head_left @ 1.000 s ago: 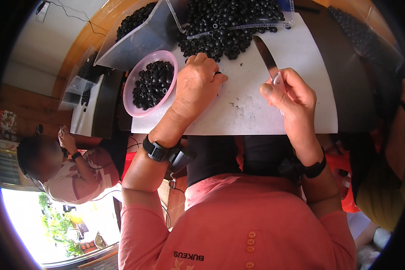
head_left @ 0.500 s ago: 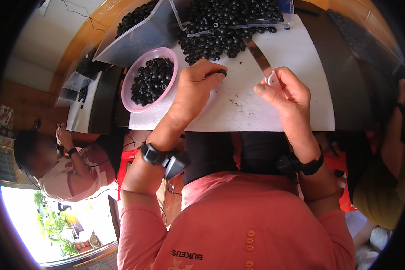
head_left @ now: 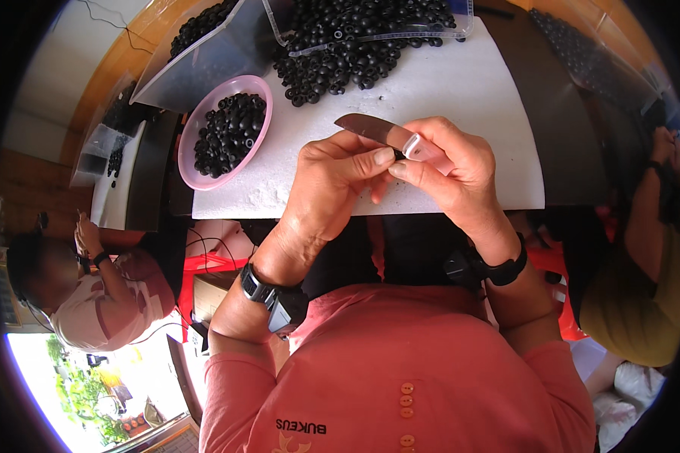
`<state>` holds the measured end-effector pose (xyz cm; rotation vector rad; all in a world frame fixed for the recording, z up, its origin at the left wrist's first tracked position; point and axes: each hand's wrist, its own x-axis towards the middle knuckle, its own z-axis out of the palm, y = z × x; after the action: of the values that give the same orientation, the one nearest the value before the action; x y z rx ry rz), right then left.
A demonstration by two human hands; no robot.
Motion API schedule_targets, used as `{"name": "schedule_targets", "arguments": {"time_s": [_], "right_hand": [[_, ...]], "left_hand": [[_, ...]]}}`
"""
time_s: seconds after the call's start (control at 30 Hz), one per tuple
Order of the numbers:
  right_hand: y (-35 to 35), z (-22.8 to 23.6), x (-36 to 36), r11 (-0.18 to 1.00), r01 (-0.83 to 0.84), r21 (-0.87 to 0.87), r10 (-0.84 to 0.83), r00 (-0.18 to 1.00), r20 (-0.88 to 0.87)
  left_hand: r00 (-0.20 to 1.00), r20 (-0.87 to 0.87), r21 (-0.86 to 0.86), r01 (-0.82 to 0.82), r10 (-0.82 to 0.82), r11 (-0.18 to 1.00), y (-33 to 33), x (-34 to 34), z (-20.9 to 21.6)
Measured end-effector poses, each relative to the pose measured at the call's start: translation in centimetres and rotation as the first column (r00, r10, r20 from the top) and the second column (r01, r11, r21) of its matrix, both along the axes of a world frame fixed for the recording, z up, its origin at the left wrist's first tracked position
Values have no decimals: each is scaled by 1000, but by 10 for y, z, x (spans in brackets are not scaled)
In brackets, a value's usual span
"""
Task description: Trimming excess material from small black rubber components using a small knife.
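My right hand (head_left: pixel 457 162) is closed round the pale pink handle of a knife (head_left: pixel 370 127), whose blade points left above my left fingers. My left hand (head_left: pixel 329 177) pinches a small round black part (head_left: pixel 398 154), mostly hidden by the fingertips and close under the blade. The two hands meet over the near half of a white board (head_left: pixel 499 151). Left of them stands a pink bowl (head_left: pixel 187 155) full of black ring-like parts. A heap of similar black parts (head_left: pixel 332 72) lies beyond my hands, spilling from a clear plastic bin (head_left: pixel 465 34).
Another translucent bin (head_left: pixel 196 68) with black parts stands behind the bowl. One person (head_left: pixel 121 291) sits at a table on the left. On the right are another person's arm (head_left: pixel 646 219) and a clear container of dark parts (head_left: pixel 582 57).
My right hand has brought the knife left and down, turning the blade leftward. My left hand has drawn back from the heap with the black part, and the hands now touch or nearly touch.
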<state>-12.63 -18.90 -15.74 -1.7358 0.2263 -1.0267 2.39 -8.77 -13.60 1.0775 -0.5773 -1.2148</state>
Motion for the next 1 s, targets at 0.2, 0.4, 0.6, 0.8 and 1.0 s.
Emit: {"name": "schedule_targets", "arguments": {"time_s": [0.2,0.4,0.6,0.8,1.0], "right_hand": [[-1,3,0,990,39,-135,-43,999,-29],[-6,3,2,981,184,65,-175,978,-116],[-1,9,11,952,261,-160,-295,922,-250],[-5,10,14,958,240,-158,-278,911,-305],[-4,9,18,962,232,-147,-265,925,-274]], "left_hand": [[997,75,-56,-9,13,998,2,-1,-1],[999,-42,-110,-33,29,993,7,11,-6],[993,-119,-183,-33,11,982,8,17,-17],[991,-130,-200,-22,-5,980,8,18,-21],[989,-145,-195,-19,-10,981,8,18,-18]]}}
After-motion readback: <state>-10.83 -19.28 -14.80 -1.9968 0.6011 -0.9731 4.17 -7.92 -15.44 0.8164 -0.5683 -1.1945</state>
